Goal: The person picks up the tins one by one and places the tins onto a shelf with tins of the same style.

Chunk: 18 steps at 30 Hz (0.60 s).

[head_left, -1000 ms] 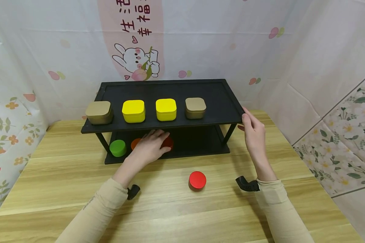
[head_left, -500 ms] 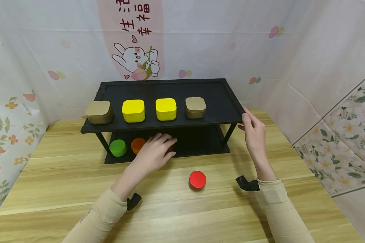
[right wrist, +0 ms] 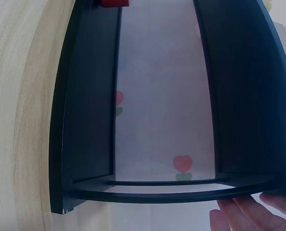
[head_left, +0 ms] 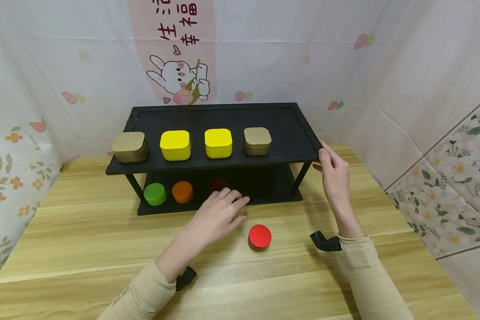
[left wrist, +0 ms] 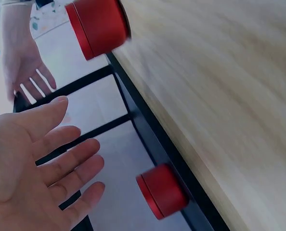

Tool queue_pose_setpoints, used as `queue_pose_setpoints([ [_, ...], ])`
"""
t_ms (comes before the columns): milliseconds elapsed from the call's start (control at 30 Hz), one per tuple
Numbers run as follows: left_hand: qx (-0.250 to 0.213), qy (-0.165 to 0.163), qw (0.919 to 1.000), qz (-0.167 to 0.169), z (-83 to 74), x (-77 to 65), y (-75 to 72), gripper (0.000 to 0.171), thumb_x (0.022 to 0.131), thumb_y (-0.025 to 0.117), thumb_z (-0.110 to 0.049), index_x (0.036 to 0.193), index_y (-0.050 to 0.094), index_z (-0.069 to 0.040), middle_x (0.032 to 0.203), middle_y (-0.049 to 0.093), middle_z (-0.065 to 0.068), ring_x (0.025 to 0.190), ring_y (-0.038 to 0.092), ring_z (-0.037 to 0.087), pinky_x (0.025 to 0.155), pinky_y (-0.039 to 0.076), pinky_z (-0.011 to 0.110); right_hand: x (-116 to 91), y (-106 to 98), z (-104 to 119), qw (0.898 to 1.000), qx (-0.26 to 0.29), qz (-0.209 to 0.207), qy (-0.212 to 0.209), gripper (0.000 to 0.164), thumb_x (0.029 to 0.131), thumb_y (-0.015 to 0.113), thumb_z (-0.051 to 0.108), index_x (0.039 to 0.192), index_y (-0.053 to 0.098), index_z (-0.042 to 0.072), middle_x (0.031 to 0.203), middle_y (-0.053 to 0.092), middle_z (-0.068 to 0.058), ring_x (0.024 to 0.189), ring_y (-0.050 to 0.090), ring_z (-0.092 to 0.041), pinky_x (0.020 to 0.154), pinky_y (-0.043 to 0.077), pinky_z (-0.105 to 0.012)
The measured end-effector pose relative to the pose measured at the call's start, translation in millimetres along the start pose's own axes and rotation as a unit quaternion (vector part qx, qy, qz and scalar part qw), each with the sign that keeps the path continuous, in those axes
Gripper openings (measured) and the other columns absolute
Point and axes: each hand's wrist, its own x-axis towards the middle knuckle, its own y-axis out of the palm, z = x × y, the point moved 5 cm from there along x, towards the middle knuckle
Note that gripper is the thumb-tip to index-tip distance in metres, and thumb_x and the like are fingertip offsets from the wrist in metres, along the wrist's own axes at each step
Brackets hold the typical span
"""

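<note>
A round red tin (head_left: 259, 237) stands on the table in front of a black two-tier rack (head_left: 280, 133). My left hand (head_left: 220, 213) hovers before the rack's lower shelf, left of that tin. Its fingers are spread and hold nothing, as the left wrist view of the hand (left wrist: 42, 168) shows. Another red tin (left wrist: 164, 190) sits on the lower shelf, dim under the upper tier. Beside it are an orange tin (head_left: 182, 192) and a green tin (head_left: 155, 194). My right hand (head_left: 333, 171) grips the right end of the upper tier, thumb at the front corner.
Along the upper tier's front stand a gold tin (head_left: 130, 147) at the left, two square yellow tins (head_left: 175, 145) and another gold tin (head_left: 257, 142). A printed cloth (head_left: 264, 58) hangs behind the rack. Wooden table (head_left: 84, 266) extends toward me.
My left hand has drawn back out of the lower shelf, toward me and right, uncovering the orange tin and the shelf's red tin. My right hand has stayed at the rack's corner.
</note>
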Motion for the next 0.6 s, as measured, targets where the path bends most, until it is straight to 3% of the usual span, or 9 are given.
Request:
queue_pose_setpoints([
  [367, -0.032, 0.000, 0.9987, 0.039, -20.3, -2.9, 8.8, 0.049, 0.096, 0.071, -0.042, 0.138, 0.066, -0.017, 0.128, 0.069, 0.003, 0.113, 0.061, 0.022, 0.100, 0.055, 0.039, -0.1, 0.2, 1.2, 1.000, 0.003, 0.001, -0.004, 0.044, 0.109, 0.042, 0.044, 0.148, 0.056, 0.027, 0.152, 0.058, -0.004, 0.128, 0.064, -0.013, 0.095, 0.059, -0.024],
  [600, -0.048, -0.011, 0.9962, 0.072, -31.0, -4.9, 16.0, 0.053, 0.098, 0.067, -0.048, 0.142, 0.063, -0.018, 0.135, 0.066, 0.003, 0.120, 0.060, 0.022, 0.108, 0.053, 0.043, 0.2, 0.6, 1.1, 1.000, 0.003, 0.002, -0.001, 0.044, 0.109, 0.042, 0.045, 0.148, 0.056, 0.028, 0.151, 0.059, -0.004, 0.124, 0.065, -0.008, 0.096, 0.059, -0.025],
])
